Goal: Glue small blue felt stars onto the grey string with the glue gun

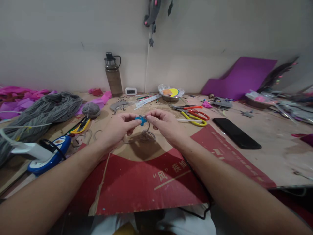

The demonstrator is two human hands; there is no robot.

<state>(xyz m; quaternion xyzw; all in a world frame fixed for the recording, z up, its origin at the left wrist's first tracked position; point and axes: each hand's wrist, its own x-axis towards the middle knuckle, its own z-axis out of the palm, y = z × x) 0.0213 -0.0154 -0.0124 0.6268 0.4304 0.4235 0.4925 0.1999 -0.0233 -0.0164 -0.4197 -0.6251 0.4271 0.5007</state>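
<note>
A small blue piece with several points, perhaps a star, (141, 120) is pinched between the thumb and fingers of my left hand (119, 125). My right hand (165, 124) is closed at the piece's right edge, its fingertips on grey yarn (148, 135) there. The yarn runs down from the fingertips into a loose coil on the cardboard beneath. Both hands are just above a red and brown cardboard sheet (132, 182). The exact spot where yarn and blue piece meet is partly covered by my fingers.
Scissors with red handles (199, 113) and yellow-handled scissors (193, 119) lie right of my hands, near a black phone (236, 133). Leftward are a yellow cutter (81, 126), a grey yarn ball (91, 110) and a blue power strip (51, 156). A bottle (113, 78) stands behind.
</note>
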